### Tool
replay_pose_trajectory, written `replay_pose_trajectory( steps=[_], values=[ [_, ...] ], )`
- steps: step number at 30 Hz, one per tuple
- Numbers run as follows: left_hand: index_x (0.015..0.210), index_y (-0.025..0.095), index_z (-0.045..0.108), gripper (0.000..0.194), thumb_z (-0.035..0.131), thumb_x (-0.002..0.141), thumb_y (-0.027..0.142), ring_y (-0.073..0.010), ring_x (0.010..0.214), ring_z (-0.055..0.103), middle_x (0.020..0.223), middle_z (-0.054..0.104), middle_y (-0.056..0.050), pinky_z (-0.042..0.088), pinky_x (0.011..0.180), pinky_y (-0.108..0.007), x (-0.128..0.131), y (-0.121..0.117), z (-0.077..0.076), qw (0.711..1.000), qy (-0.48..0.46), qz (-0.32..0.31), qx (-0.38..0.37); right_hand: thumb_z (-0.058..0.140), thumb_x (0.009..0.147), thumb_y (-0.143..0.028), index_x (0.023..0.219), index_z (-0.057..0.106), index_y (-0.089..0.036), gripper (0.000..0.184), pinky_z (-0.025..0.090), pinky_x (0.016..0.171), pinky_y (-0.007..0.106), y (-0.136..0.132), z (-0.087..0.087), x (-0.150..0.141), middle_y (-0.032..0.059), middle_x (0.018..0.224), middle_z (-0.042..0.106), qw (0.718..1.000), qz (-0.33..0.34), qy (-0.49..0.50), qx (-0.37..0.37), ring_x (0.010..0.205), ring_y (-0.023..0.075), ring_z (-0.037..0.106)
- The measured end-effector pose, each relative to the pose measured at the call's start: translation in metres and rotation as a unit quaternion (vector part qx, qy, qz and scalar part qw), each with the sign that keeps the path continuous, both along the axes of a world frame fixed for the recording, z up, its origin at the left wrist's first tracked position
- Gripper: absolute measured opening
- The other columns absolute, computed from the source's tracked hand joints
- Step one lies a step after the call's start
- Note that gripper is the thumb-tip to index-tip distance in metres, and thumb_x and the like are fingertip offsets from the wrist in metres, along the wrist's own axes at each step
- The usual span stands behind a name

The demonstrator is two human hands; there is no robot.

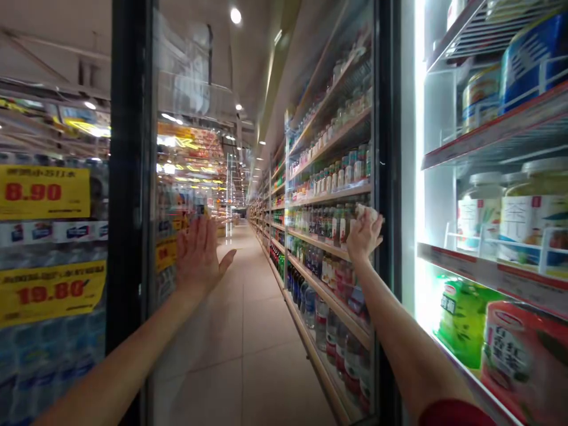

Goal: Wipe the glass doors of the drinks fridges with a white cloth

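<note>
A tall glass door [261, 307] with a black frame stands swung out in front of me. My left hand [197, 251] lies flat against the left part of the pane, fingers stretched and thumb apart, holding nothing. Near the frame's right side, my right hand [364, 234] presses a crumpled whitish cloth [366, 213] to the glass. Its fingers are bent around the cloth, which is partly hidden by them. Bottles and cans on shelves show through or in the pane around both hands.
Lit cooler shelves [492, 263] at right hold white-capped bottles [479, 204], a green pack [461, 322] and a red pack [519, 361]. Yellow price signs [44, 192] hang before stacked bottled water at left. A tiled aisle floor [235, 337] is visible in the pane.
</note>
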State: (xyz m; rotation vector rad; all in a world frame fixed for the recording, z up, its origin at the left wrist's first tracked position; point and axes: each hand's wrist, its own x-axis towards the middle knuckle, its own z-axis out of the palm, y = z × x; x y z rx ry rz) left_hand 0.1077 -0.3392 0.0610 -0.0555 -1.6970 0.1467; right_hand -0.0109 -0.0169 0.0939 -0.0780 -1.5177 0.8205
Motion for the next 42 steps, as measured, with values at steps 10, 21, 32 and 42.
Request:
replay_pose_trajectory(
  steps=[10, 21, 32, 42],
  values=[
    [0.143, 0.011, 0.010, 0.073, 0.038, 0.087, 0.050, -0.0289, 0.138, 0.010, 0.149, 0.015, -0.016, 0.009, 0.110, -0.052, 0.000, -0.001, -0.001, 1.000, 0.004, -0.008, -0.005, 0.042, 0.086, -0.024, 0.123, 0.051, -0.032, 0.039, 0.019, 0.107, 0.054, -0.022, -0.041, 0.013, 0.0057, 0.144, 0.034, 0.946, 0.038, 0.067, 0.315, 0.135, 0.0226, 0.026],
    [0.143, 0.020, 0.012, 0.065, 0.042, 0.087, 0.036, -0.0256, 0.137, 0.019, 0.146, 0.024, -0.012, 0.013, 0.110, -0.050, -0.016, 0.029, -0.044, 0.997, -0.017, -0.058, -0.048, 0.043, 0.086, -0.023, 0.125, 0.049, -0.034, 0.041, 0.018, 0.108, 0.051, -0.032, -0.091, 0.020, 0.0051, 0.143, 0.037, 0.940, 0.042, 0.062, 0.332, 0.135, 0.0219, 0.026],
    [0.143, 0.019, 0.011, 0.066, 0.045, 0.087, 0.029, -0.0224, 0.136, 0.021, 0.143, 0.031, -0.012, 0.011, 0.112, -0.046, -0.019, 0.048, -0.083, 0.993, -0.038, -0.052, -0.094, 0.047, 0.083, -0.021, 0.124, 0.050, -0.035, 0.043, 0.018, 0.108, 0.052, -0.045, -0.128, 0.027, 0.0043, 0.141, 0.039, 0.924, 0.068, 0.066, 0.372, 0.136, 0.0230, 0.026],
    [0.143, 0.019, 0.012, 0.061, 0.040, 0.088, 0.025, -0.0217, 0.138, 0.013, 0.146, 0.024, -0.011, 0.010, 0.111, -0.048, -0.020, 0.063, -0.094, 0.996, -0.044, -0.064, -0.038, 0.037, 0.087, -0.021, 0.136, 0.034, -0.027, 0.050, 0.018, 0.109, 0.050, -0.056, -0.145, 0.029, 0.0076, 0.140, 0.042, 0.949, 0.083, 0.044, 0.302, 0.137, 0.0209, 0.023]
  ],
)
